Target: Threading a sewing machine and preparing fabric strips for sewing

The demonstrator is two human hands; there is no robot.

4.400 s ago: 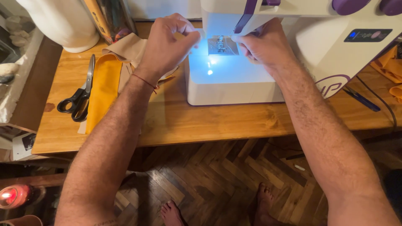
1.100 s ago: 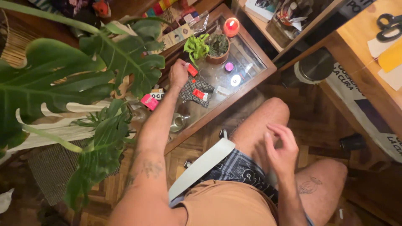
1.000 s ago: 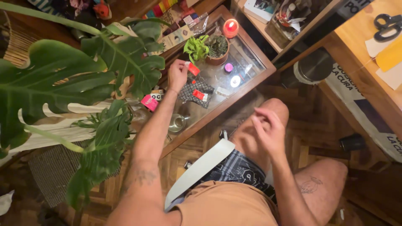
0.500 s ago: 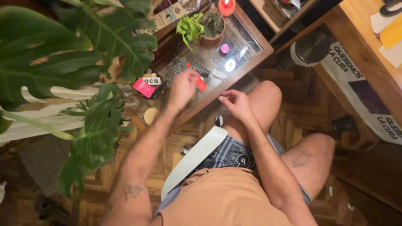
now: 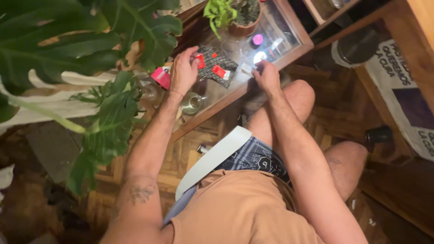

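Note:
My left hand [image 5: 183,70] reaches over a low glass-topped table [image 5: 296,38] and pinches a small red object [image 5: 199,60] at its fingertips. Just past it lies a dark patterned pouch [image 5: 216,63] with another small red piece [image 5: 219,71] on it. My right hand [image 5: 266,76] rests at the table's near edge with curled fingers, touching the glass beside a small white item [image 5: 246,68]. Whether it grips anything is hidden. I am seated, with my knees below the table's edge.
A big-leafed plant [image 5: 90,40] crowds the left side. A small potted plant [image 5: 239,18], a pink light [image 5: 257,39] and a white glow [image 5: 260,56] sit on the table. A pink-red tin [image 5: 161,77] and a glass jar [image 5: 192,102] stand near my left wrist. The floor is wooden parquet.
I turned from the sewing machine to the low table. My left hand picked up the small red object. My right hand rose from my lap to the table's edge.

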